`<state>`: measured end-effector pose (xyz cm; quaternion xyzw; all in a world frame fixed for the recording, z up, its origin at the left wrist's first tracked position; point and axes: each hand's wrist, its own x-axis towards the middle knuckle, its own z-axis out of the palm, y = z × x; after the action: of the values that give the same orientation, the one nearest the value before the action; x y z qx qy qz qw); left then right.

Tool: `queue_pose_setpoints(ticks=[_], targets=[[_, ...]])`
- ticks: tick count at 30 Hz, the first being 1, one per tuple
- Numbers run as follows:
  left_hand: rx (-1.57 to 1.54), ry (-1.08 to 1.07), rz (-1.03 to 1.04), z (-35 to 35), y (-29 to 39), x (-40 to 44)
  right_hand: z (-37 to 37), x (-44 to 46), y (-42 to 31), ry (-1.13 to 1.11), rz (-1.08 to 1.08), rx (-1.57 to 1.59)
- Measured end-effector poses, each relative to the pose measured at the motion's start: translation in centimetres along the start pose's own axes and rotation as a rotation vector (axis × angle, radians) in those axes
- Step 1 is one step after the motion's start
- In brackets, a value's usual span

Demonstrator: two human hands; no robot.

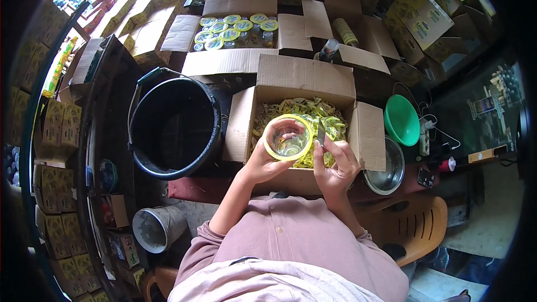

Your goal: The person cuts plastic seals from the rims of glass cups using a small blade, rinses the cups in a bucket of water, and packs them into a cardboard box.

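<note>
My left hand [261, 162] is wrapped round a clear plastic cup [290, 144] with a yellow rim, its open top facing me. Just to the right, my right hand [337, 169] pinches a small knife [321, 133] between thumb and fingers, the blade pointing up beside the cup's rim. Both hands are over the near side of an open cardboard box [305, 75]. Yellow-green strips [334, 126] and paler shreds fill that box. What touches the far side of the cup is partly hidden by the cup itself.
A black bucket [146, 159] stands left of the box. Behind is a carton [229, 61] of yellow-lidded cups. A green bowl [401, 120] and a metal bowl [398, 162] lie to the right, above an orange chair [430, 223]. A grey bucket [174, 223] stands lower left.
</note>
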<state>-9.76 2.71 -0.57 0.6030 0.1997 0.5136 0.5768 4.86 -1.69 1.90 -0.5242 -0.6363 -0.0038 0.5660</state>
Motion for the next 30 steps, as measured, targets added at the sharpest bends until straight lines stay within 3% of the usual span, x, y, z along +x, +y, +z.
queue_pose_setpoints(ticks=[12,19,25,30], targets=[[0.096,-0.074,0.018,-0.4,-0.4,-0.4,-0.2,-0.3,-0.6,-0.046,-0.022,-0.031],[0.141,-0.140,0.017,-0.6,0.4,-0.3,-0.6,0.5,0.2,-0.106,0.010,0.109],[0.092,-0.038,-0.001,-0.7,0.2,-0.4,-0.6,-0.3,0.2,-0.078,0.025,0.110],[0.143,-0.094,0.009,-0.5,0.7,-0.2,-0.6,-0.3,-0.3,-0.066,0.024,0.090]])
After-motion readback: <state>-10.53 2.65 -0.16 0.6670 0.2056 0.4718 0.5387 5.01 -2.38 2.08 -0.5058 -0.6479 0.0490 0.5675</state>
